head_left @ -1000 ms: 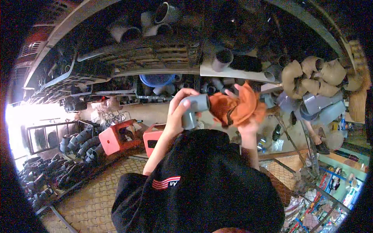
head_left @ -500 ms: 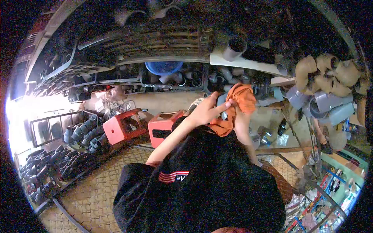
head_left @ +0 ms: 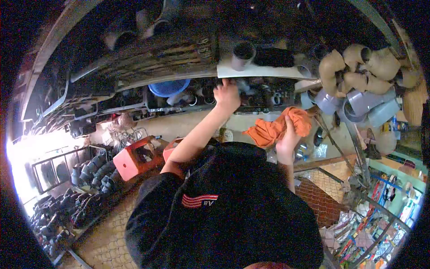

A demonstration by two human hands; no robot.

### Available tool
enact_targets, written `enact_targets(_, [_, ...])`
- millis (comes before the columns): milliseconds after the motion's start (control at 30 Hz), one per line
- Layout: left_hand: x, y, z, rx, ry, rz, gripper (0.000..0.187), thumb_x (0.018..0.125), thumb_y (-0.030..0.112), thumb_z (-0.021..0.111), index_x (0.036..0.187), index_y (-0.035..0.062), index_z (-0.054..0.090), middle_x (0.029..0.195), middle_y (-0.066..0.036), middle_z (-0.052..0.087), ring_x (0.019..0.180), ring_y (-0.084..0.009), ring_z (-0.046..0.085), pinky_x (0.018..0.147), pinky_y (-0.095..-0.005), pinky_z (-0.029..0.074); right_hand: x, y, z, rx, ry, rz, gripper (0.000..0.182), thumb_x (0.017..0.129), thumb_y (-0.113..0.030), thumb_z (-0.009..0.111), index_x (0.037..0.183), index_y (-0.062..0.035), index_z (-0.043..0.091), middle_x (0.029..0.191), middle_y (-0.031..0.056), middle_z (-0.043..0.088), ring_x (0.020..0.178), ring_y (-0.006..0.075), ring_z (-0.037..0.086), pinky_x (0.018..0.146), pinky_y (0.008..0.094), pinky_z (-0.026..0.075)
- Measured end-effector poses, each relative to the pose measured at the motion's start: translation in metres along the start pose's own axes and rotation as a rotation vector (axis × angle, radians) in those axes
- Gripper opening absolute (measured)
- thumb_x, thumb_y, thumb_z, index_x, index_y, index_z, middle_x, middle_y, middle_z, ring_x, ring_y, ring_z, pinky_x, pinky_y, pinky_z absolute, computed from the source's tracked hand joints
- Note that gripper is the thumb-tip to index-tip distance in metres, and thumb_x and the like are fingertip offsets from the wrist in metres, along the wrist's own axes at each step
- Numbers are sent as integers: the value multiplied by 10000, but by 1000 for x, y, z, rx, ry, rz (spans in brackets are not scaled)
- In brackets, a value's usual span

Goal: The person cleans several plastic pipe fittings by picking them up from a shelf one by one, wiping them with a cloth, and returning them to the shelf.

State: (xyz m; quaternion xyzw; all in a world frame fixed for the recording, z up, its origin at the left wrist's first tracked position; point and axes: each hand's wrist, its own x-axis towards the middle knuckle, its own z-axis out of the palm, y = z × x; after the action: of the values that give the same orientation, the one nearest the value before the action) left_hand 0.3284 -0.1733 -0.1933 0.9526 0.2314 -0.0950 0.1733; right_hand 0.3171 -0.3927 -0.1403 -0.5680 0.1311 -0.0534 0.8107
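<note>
My right hand (head_left: 288, 140) is closed around a crumpled orange cloth (head_left: 268, 130), which bunches above the fingers and hangs out to the left. My left hand (head_left: 227, 96) reaches forward over the row of dark crates below the shelf edge, its fingers partly spread. Just to its right is a smeared grey pipe fitting (head_left: 243, 86), which looks apart from the fingers. More grey fittings lie in the dark crate (head_left: 260, 109) under and beside this hand.
A blue basin (head_left: 169, 88) stands left of my left hand. Grey pipe (head_left: 243, 54) stands on a white board (head_left: 260, 71). Tan elbow fittings (head_left: 331, 71) are stacked at right. A red stool (head_left: 134, 159) and heaped dark fittings (head_left: 67, 210) are at left.
My left hand has left the cloth and moved forward to the crates; the grey fitting it held at the cloth is now there too. My right hand has moved slightly right, keeping the cloth.
</note>
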Motion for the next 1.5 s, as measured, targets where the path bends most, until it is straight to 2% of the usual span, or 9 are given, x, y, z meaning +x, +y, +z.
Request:
enact_targets(267, [17,53,13,142,318,328,356,785,143,529,1133,155,604,1190,-154,529,1178,-370,441,932,-522,356,-2,30,-65,-196,65,-7,582,770,-82,728,1252,11,416,1225,94,518,1116,215,504,973,351,395])
enact_targets(533, [71,124,79,217,-100,977,397,708,57,599,1099,124,611,1166,-126,552,1058,-334,566,826,-469,498,-24,-9,-84,-221,298,7,434,800,-82,679,1185,8,500,1162,75,552,992,213,571,829,348,497])
enact_targets(800, [51,116,45,-60,-141,782,385,708,73,652,1086,120,599,999,-118,651,952,-309,621,814,-419,503,-35,-6,-153,-566,167,-178,535,892,-245,592,1335,-25,390,1287,76,466,1154,214,466,1014,353,363])
enact_targets(900, [19,102,-7,-472,-15,626,416,656,125,743,1042,103,590,979,-114,656,905,-314,627,779,-418,501,-49,-28,-125,363,202,233,803,845,-540,569,1397,-27,291,1328,144,448,1172,279,478,1018,432,364])
enact_targets(1000, [-12,85,-24,-858,26,469,456,600,145,839,993,76,619,850,-104,659,780,-200,650,731,-316,512,-19,-27,-87,594,-471,200,774,878,-546,511,1419,-61,244,1340,155,428,1192,278,470,1012,439,376])
enact_targets(1233, [-73,56,-35,-1353,-181,487,442,599,-86,758,983,8,561,925,-29,625,850,-81,593,752,-227,472,11,9,19,-368,-374,-98,451,874,-318,612,1219,-58,485,1126,113,581,998,221,586,905,346,469])
enact_targets(1400, [-86,29,-76,-1441,-297,670,504,603,-80,793,1051,15,583,998,-60,643,969,-137,593,892,-297,467,46,3,50,64,-880,54,340,884,-285,561,1098,-24,520,1055,109,609,965,248,605,881,382,494])
enact_targets(1433, [-91,26,-76,-1359,-283,756,512,605,-75,798,1063,16,586,1005,-62,643,989,-147,591,912,-308,462,37,0,51,582,-806,765,374,888,-307,548,1130,-24,510,1061,111,607,969,249,606,887,383,493])
enact_targets(1500, [-89,14,-76,-1446,-276,712,532,635,-46,795,1113,21,573,1084,-65,617,1007,-159,582,909,-306,456,31,26,41,478,-791,850,464,881,-342,551,1243,-62,470,1152,93,576,1037,239,585,904,384,485])
